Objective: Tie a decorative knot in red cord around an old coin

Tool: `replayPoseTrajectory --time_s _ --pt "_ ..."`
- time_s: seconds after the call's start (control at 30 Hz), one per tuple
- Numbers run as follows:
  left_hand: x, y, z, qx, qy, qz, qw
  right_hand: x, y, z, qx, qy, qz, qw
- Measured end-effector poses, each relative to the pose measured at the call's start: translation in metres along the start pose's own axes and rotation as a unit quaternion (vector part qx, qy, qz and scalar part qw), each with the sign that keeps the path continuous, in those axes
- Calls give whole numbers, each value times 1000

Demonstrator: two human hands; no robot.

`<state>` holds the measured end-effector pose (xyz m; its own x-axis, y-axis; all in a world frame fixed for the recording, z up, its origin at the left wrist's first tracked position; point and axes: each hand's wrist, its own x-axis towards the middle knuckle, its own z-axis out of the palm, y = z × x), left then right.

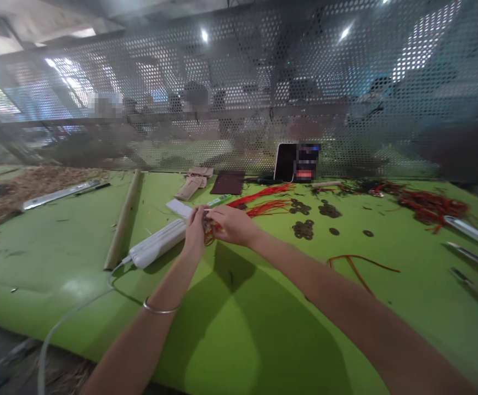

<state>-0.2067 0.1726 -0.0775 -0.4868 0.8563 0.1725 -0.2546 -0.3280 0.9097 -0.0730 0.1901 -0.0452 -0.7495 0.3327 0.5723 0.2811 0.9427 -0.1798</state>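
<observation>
My left hand (196, 227) and my right hand (234, 225) meet over the table, fingers closed in a pinch. Between them is a small greyish piece, mostly hidden by the fingers. Red cord (209, 238) loops out just below the fingertips, by the right hand. Beyond the right hand, long red cords (263, 193) lie spread toward the back. Clusters of dark round coins with holes (303, 229) rest to the right, with a loose coin (334, 231) nearby. A white power strip (158, 245) lies beside my left hand.
A wooden rod (124, 219) and a metal ruler-like strip (61, 195) lie left. Tan cards (191, 186), a dark red square (228, 182) and an upright phone (286, 163) stand at the back before a perforated metal screen (239, 131). Tangled red cord (432, 206) and cutters (475, 233) lie right.
</observation>
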Motion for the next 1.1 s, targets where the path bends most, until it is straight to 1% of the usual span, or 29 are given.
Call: replayPoseTrajectory --time_s 0.07,0.1,0.2,0.27,0.3,0.37,0.43,0.53,0.63,0.7,0.77,0.83,0.9,1.0,1.1 --pt "-1 -4 -1 8 3 1 1000 -1 -1 4 -28 -15 -4 999" --pt "-1 -5 -1 12 3 4 1000 -1 0 5 -33 -13 -3 999" --pt "-2 -5 1 25 1 28 999 -2 6 5 -2 26 10 1000" --pt "-2 -5 2 33 1 50 998 -2 11 0 32 51 14 998" --pt "-2 -4 3 36 0 58 998 -2 14 -4 41 51 9 998" --pt "-2 -4 3 42 -4 67 997 -2 17 -12 30 27 -9 999" --pt "-2 -5 3 44 -9 70 997 -2 16 -19 -11 -17 -24 1000" --pt "-4 -6 4 38 -18 75 996 -1 10 -26 -84 -64 -18 994" --pt "-5 -7 4 20 -26 77 997 3 1 -27 -123 -76 -10 989" --pt "-5 -6 4 10 -30 74 997 6 -2 -26 -119 -73 -9 990" --pt "-5 -5 3 3 -33 70 997 9 -3 -24 -92 -55 14 994" --pt "-5 -3 3 4 -31 65 997 11 -3 -22 -57 -35 58 996" --pt "-7 -2 4 9 -28 63 998 14 -4 -22 -40 -35 102 993" --pt "-10 0 7 7 -30 64 997 18 -11 -22 -63 -62 139 986" --pt "-12 1 9 -6 -30 64 997 20 -18 -20 -100 -68 145 982"
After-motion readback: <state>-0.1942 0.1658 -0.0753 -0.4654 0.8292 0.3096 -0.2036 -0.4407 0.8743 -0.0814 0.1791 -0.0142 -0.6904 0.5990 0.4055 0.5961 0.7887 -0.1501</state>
